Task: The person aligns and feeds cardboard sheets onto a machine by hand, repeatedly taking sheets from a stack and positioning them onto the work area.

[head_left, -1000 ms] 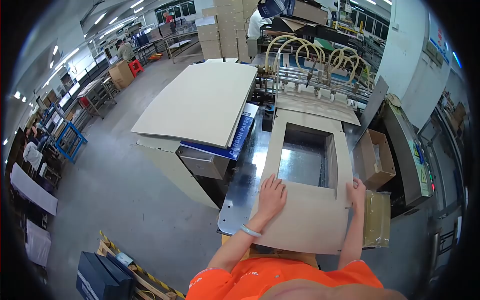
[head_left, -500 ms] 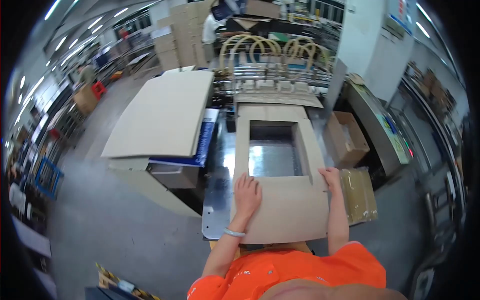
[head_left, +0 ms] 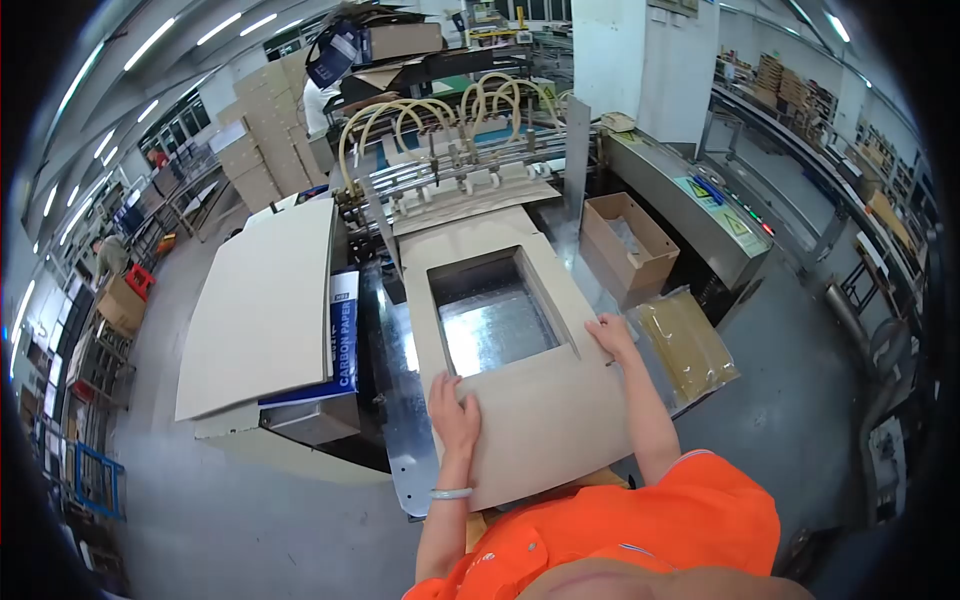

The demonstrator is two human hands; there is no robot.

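Note:
A stack of brown cardboard sheets (head_left: 540, 425) with a large rectangular cut-out lies on the metal table of a machine. My left hand (head_left: 455, 415) is cupped on the stack's left side, its fingertips by the lower left corner of the cut-out. Over the opposite edge, the fingers of my right hand (head_left: 612, 336) are bent and grip the cardboard; their undersides are hidden. Bare shiny metal table (head_left: 500, 330) shows through the cut-out. The stack's far end reaches under the machine's rollers (head_left: 470, 185).
Pale board sheets (head_left: 262, 305) are piled at left, above a blue carbon paper box (head_left: 345, 345). To the right stand an open carton (head_left: 628, 240) and a plastic-wrapped brown pack (head_left: 685, 335). Beige hoses (head_left: 400, 120) arch over the machine. Another person (head_left: 110, 258) is far left.
My view has turned to the right, so the table appears slanted. My left hand has shifted from lying on top of the cardboard toward its left edge; my right hand stays on the right edge.

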